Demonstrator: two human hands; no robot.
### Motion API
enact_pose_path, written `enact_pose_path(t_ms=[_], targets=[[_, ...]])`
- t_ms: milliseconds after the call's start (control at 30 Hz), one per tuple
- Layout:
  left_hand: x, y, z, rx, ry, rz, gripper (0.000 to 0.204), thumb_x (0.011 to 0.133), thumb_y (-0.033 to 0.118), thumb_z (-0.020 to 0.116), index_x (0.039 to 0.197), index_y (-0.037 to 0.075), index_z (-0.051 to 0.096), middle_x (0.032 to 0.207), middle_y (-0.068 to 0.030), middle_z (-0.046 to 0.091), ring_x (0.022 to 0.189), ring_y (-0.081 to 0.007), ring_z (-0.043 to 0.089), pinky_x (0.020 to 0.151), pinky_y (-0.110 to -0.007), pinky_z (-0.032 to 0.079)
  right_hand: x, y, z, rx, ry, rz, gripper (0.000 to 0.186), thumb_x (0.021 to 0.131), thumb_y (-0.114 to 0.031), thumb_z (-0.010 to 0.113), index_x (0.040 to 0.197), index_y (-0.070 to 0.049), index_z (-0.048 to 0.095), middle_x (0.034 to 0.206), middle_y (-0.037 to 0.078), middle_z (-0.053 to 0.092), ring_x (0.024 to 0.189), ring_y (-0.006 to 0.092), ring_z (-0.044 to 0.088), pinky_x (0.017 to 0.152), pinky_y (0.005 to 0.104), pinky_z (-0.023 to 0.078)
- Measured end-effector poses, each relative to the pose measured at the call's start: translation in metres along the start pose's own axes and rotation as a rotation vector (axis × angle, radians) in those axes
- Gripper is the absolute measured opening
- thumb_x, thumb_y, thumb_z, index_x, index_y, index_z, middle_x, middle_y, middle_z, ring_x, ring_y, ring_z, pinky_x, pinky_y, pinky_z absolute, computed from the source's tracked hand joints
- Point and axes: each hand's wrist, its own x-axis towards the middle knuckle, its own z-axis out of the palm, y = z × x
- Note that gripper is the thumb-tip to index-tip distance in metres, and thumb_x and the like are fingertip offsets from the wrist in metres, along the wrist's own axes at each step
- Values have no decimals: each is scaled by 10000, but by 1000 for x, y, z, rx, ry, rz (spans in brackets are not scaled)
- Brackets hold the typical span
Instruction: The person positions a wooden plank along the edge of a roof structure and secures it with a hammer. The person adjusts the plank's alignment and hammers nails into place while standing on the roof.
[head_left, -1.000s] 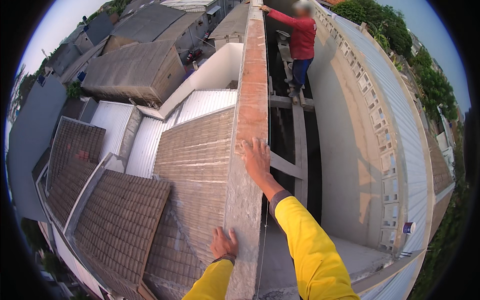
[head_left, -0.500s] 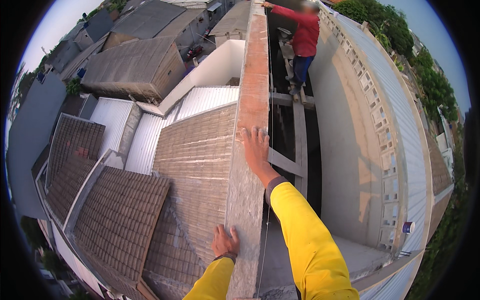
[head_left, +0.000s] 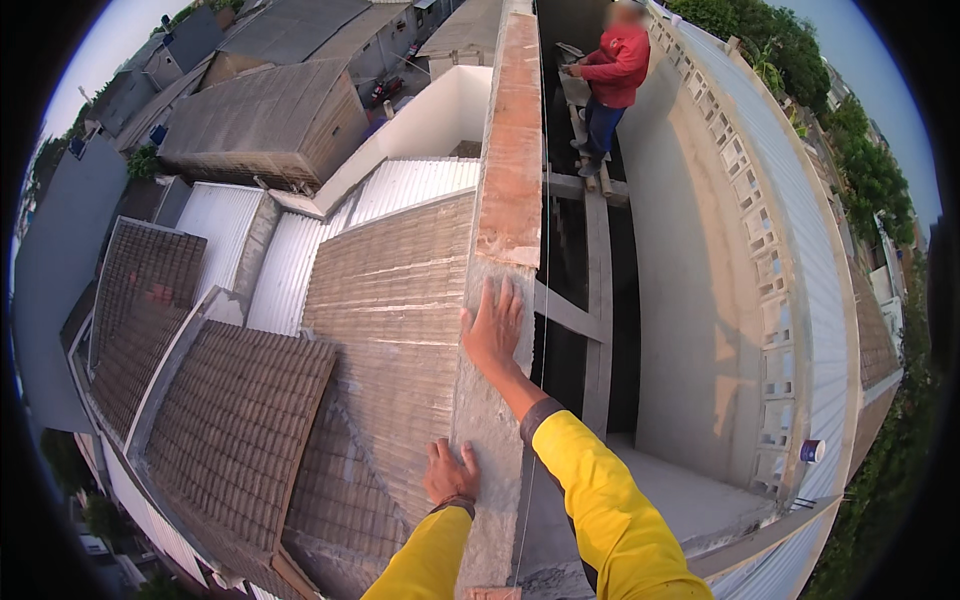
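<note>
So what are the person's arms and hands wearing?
Both arms are in bright yellow long sleeves. The right sleeve ends in a dark cuff at the wrist, and the left sleeve has a thin dark band at its end. The left hand and right hand are bare: no gloves and no rings that I can see.

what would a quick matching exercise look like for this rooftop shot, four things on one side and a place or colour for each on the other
Things:
1. left hand
2. right hand
3. co-worker
4. brick stretch of the wall top

Places or colours:
A. standing on the planks farther along, red top
B. flat on the grey wall top, farther out, fingers spread
C. orange-red, beyond the grey part
D. resting on the wall top's left edge, close to the body

Pairs: 1-D, 2-B, 3-A, 4-C
</note>
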Motion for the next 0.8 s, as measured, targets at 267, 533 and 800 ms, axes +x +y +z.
enact_pose_path(t_ms=[267,533,800], targets=[[1,3,-3,-22,0,-13,443,977,425,595,1173,28,575,1141,-220,598,1034,-458,642,827,-540,516,41,-17,14,39,-18,164,960,955,-406,709,1626,37,185,1612,347,218,1554,522,151,1250,606,218],[0,-3,-2,-19,10,6,435,987,426,584,1168,30,575,1143,-219,587,1026,-456,640,824,-545,513,50,-8,16,39,4,97,968,925,-441,738,1611,10,226,1597,313,232,1548,514,166,1254,600,220],[2,2,-6,0,-33,-18,477,998,471,561,1211,44,573,1187,-223,580,991,-467,661,822,-556,519,92,3,7,54,-60,65,968,890,-418,777,1604,-28,254,1575,295,278,1537,495,213,1257,580,228]])
